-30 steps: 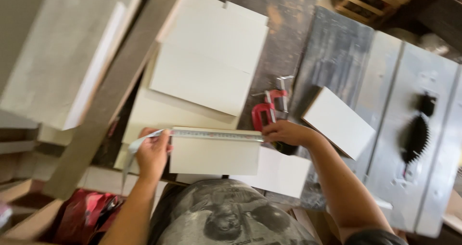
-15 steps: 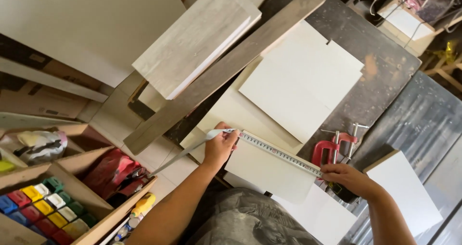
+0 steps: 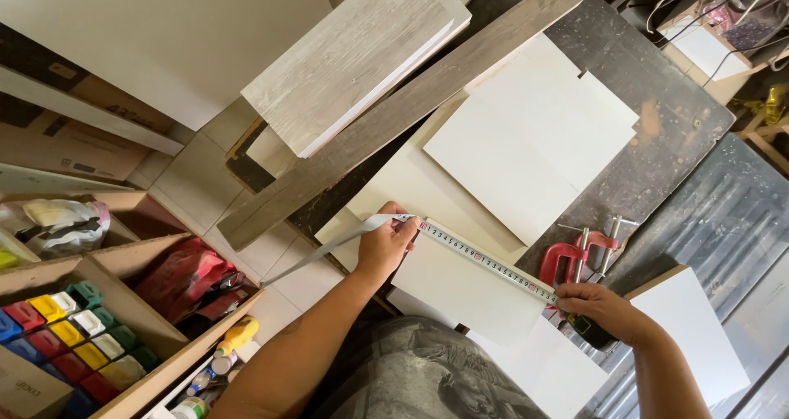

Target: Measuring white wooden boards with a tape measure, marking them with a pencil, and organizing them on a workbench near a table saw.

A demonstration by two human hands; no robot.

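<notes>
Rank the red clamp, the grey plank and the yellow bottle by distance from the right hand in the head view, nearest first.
1. Red clamp: just beside the right hand, up and to its left on the bench.
2. Grey plank: well off, lying diagonally across the bench beyond the left hand.
3. Yellow bottle: farthest, low at the left by the wooden tray.

A dark, worn workbench [image 3: 657,152] carries white boards [image 3: 526,143] and a red clamp [image 3: 567,259].
</notes>
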